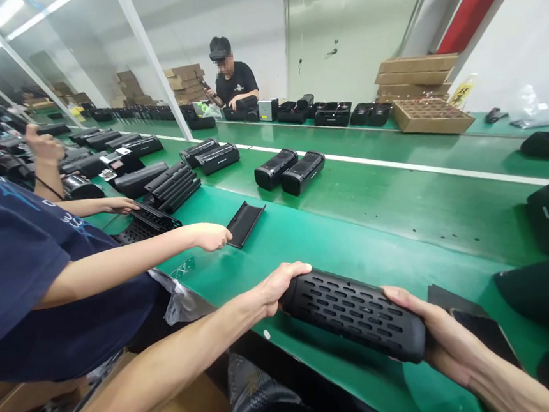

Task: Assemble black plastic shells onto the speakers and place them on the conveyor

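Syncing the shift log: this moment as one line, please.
left hand: on one end | right hand: on other end | held: black slotted casing | over: green bench

- Slotted black casing (351, 311): held over the green worktop (354, 240), slots facing up.
- Left hand (284, 285): closed on the casing's left end, thumb on top.
- Right hand (432, 327): around the casing's right end.
- Left of the casing, farther back: a co-worker's hand (214, 236) touching a black panel (247, 224).
- Beyond the casing: two black units (289, 171) side by side.
- Right of the casing: flat dark pieces (456, 299), partly covered.
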`<state>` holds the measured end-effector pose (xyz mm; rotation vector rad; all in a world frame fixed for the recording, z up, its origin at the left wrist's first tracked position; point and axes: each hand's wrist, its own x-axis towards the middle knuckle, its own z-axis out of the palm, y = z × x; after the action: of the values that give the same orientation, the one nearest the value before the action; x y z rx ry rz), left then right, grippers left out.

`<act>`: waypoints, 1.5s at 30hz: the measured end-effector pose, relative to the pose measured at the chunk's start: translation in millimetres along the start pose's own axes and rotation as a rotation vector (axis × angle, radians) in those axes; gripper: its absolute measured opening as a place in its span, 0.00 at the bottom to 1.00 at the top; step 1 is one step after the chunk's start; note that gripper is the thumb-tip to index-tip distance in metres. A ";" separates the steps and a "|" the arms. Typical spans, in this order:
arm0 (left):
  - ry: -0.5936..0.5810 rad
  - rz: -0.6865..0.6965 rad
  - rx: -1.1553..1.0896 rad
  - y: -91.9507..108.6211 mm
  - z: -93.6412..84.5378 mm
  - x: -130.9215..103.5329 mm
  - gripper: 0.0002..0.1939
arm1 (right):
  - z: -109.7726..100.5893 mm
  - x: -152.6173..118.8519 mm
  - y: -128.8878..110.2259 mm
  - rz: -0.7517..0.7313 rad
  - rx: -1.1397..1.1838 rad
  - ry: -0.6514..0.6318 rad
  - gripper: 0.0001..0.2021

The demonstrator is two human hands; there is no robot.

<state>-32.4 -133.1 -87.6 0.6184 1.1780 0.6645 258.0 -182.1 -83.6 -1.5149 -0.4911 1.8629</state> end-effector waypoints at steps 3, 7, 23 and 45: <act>0.045 0.045 -0.005 -4.6 0.3 -3.5 0.22 | 1.5 -1.8 3.2 -0.042 0.006 0.007 0.24; 0.067 0.083 -0.007 -12.4 -1.5 -9.2 0.24 | 8.9 -12.9 3.1 -0.091 -0.013 0.050 0.28; -0.140 0.482 -0.445 -80.0 30.8 -31.1 0.35 | 64.4 -23.0 34.8 -1.143 -0.666 0.099 0.53; -0.229 0.638 0.484 -47.5 -45.7 -21.4 0.55 | -46.8 13.9 79.6 -0.777 -0.658 -0.063 0.54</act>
<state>-74.7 -176.3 -121.6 1.4776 0.9196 0.8148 280.5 -233.8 -158.0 -1.3394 -1.5793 1.1694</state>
